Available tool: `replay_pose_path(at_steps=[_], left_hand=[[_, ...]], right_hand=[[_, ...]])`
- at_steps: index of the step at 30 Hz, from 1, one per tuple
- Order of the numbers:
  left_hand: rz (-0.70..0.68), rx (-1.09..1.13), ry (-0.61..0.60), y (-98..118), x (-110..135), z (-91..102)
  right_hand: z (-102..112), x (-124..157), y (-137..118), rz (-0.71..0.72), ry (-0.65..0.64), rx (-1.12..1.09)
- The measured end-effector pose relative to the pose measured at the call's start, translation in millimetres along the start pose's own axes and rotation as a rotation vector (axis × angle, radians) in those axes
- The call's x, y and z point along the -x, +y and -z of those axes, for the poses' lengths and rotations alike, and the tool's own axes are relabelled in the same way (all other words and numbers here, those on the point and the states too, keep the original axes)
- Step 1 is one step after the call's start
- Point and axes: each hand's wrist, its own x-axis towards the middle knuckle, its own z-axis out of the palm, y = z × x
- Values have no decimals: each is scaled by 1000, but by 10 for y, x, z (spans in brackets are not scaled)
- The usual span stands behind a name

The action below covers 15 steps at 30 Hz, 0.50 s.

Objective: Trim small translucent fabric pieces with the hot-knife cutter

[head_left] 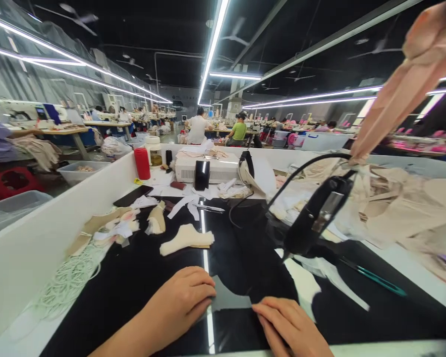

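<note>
A thin grey curved piece (231, 299) lies low over the glossy black work surface (141, 287). My left hand (184, 300) has its fingers closed together on the left end of this piece, hiding that end. At the opposite tip, my right hand (288, 322) grips with thumb and fingertips pressed together. Whether the piece is cloth or plastic I cannot tell. Just beyond my left hand rests a small stack of cream shaped pieces (188, 238). White cut pieces (303, 282) lie past my right hand.
A black hand-held device (317, 215) hangs from a peach fabric strip (390, 94) at the right. Teal tweezers (382, 281) lie below it. Pale green cord (69, 282) is piled at left, beside the white side wall (59, 213). Beige fabric (412, 203) heaps at right.
</note>
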Motion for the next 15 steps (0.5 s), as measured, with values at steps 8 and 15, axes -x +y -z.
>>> replay_pose_path(at_steps=[8, 15], left_hand=[[-57, -92, 71, -175, 68, -10], [-93, -153, 97, -163, 58, 51]], right_hand=[[738, 245, 502, -565, 96, 192], [772, 291, 957, -554, 73, 322]])
